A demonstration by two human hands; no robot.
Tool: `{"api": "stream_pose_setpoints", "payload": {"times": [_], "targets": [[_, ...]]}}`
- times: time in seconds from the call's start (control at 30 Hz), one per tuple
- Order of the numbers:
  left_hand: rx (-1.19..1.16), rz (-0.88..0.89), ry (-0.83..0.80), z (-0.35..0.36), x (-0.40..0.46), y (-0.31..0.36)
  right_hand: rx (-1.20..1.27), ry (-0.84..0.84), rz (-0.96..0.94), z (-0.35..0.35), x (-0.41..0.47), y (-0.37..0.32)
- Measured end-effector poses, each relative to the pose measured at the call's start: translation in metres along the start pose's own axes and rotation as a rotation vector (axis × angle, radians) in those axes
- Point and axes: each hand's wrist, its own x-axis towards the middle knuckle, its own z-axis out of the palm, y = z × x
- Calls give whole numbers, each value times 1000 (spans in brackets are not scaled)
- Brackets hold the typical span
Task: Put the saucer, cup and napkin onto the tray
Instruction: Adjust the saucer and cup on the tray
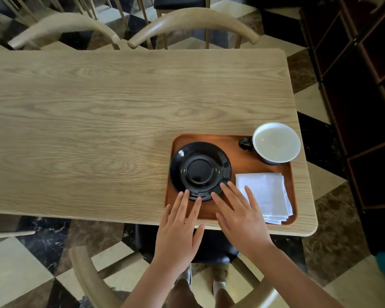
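An orange-brown wooden tray (238,150) lies at the near right corner of the table. On its left part rests a black saucer (200,170). A cup (276,143), white inside with a dark handle, stands at the tray's far right corner. A folded white napkin (266,195) lies on the tray's near right part. My left hand (180,227) is flat with fingers spread, fingertips touching the saucer's near rim. My right hand (240,215) is also flat and spread, fingertips at the saucer's near right rim, its outer fingers over the napkin's left edge. Neither hand holds anything.
The light wooden table (111,121) stretches left and far. Two curved wooden chair backs (187,21) stand behind it, another chair (87,278) is beneath me. A dark shelf unit (365,85) stands to the right. The table's edge runs just right of the tray.
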Motion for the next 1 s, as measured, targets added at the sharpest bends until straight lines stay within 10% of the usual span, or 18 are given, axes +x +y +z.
{"api": "stream_pose_setpoints", "payload": {"times": [0.57, 1.0], "targets": [[-18, 177, 220, -44, 74, 37, 78, 397, 111, -48, 22, 61], [-36, 494, 378, -33, 164, 92, 170, 381, 189, -46, 21, 147]]}}
